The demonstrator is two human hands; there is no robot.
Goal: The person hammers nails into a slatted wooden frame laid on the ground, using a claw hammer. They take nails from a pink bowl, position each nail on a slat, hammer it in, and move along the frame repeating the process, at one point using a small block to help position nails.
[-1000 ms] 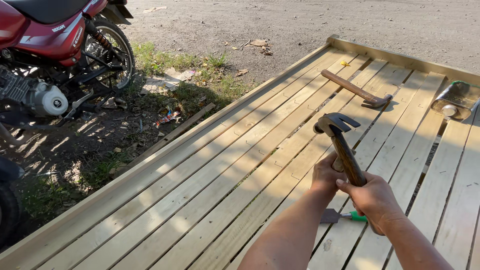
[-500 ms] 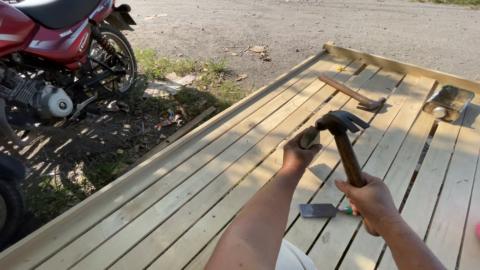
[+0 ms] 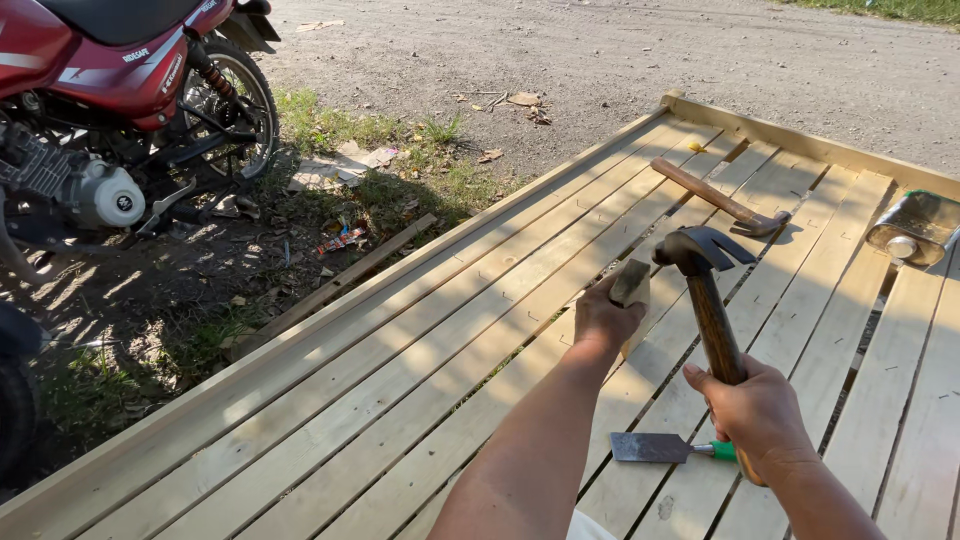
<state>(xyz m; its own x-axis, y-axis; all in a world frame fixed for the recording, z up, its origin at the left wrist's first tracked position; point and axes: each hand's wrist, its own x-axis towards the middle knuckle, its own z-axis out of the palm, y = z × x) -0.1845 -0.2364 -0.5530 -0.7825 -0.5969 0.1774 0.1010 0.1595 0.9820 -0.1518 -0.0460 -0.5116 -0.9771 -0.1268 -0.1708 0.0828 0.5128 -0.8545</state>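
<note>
My right hand [image 3: 756, 413] grips the wooden handle of a claw hammer [image 3: 702, 285], held upright with its dark head just right of my left hand. My left hand [image 3: 604, 318] is closed around a small wooden block [image 3: 631, 284], pressed on a slat of the pale slatted wooden platform [image 3: 420, 350]. A flat metal chisel with a green handle [image 3: 665, 448] lies on the slats below my right hand, its handle end hidden behind the hand.
A second hammer with a wooden handle [image 3: 722, 201] lies on the slats farther away. A metal object [image 3: 917, 230] rests at the right edge. A red motorcycle [image 3: 110, 110] stands on dirt and grass to the left, and a loose wooden strip [image 3: 335, 285] lies beside the platform.
My left hand left the hammer handle, moved up and left, and now holds a wooden block against the slat. The hammer has stayed upright in my right hand.
</note>
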